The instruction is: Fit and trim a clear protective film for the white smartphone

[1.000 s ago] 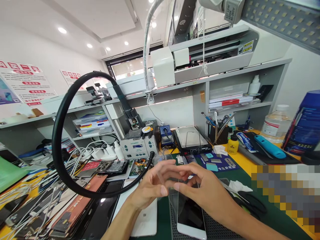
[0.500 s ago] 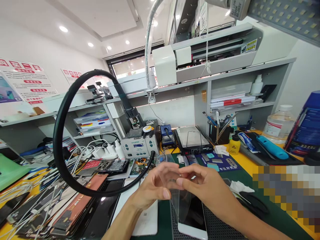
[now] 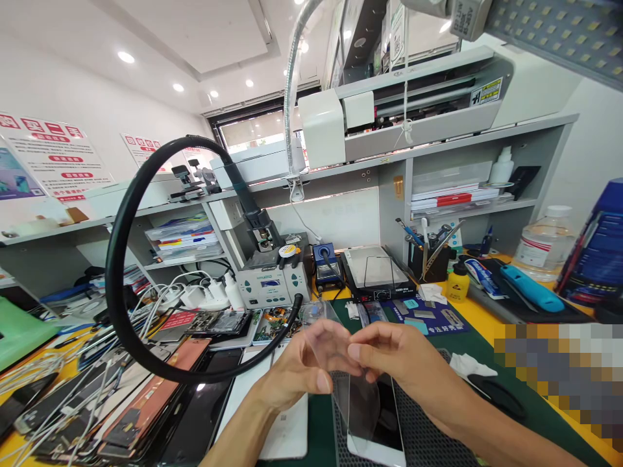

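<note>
A thin clear plastic film [image 3: 363, 405] hangs upright and slightly tilted between my hands, above a phone. My left hand [image 3: 292, 366] curls around the film's left side; its fingers show through the film and its thumb sits in front. My right hand [image 3: 406, 360] pinches the film's upper edge between thumb and fingers, with the two hands' fingertips almost meeting. Below lies the phone [image 3: 384, 447], white-framed with a dark screen, on a black perforated mat [image 3: 428, 421]. The film partly covers the view of the phone's left side.
A white tablet-like panel [image 3: 287, 428] and stacked phone parts [image 3: 160, 389] lie to the left. A thick black hose [image 3: 114, 272] loops from the hot air station [image 3: 272, 282]. Black-handled scissors [image 3: 501, 395] and a crumpled tissue [image 3: 470, 365] lie right, with a heating plate [image 3: 377, 272] behind.
The film has swung slightly, its lower end covering more of the phone's screen. My right fingers have shifted a little along its upper edge. My left hand stays nearly where it was.
</note>
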Demonstrator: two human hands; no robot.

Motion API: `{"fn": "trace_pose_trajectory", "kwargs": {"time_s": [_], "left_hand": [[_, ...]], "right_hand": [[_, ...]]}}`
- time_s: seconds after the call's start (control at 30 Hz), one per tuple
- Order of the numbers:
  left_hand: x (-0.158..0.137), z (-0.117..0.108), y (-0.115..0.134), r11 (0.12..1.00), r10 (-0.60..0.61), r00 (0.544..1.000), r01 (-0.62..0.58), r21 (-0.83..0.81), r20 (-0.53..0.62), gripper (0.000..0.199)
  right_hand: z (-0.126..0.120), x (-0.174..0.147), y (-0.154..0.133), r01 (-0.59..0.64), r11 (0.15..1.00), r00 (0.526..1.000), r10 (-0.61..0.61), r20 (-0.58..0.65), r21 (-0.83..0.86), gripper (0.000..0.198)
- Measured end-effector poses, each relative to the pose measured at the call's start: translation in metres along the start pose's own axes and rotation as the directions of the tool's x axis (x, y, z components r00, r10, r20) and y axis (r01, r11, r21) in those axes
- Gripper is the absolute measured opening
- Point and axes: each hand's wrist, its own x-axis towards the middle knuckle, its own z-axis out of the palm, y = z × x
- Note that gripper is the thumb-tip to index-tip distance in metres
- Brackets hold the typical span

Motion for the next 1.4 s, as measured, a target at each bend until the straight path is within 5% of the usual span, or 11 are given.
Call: {"fn": "trace_pose_trajectory", "kwargs": {"time_s": [0.17,0.4,1.27,1.4], "left_hand": [[-0.001,0.0,-0.001,1.0,0.011,1.0,-0.011,0.001,0.006,0.067],[0.0,0.0,0.001,1.0,0.012,1.0,-0.012,0.002,0.011,0.065],[0.0,0.0,0.003,0.998,0.02,1.0,-0.019,-0.064,0.007,0.058],[-0.001,-0.002,0.003,0.991,0.046,0.999,-0.048,-0.123,-0.018,0.059]], "right_hand": [[-0.002,-0.001,-0.005,-0.109,0.98,0.991,0.095,0.091,0.164,0.026],[-0.005,0.001,-0.001,-0.069,0.986,0.994,0.055,0.096,0.152,0.024],[-0.01,0.003,-0.003,-0.235,0.868,0.947,0.103,0.304,0.437,0.018],[-0.014,0.002,-0.005,-0.197,0.875,0.962,0.086,0.258,0.443,0.018]]}}
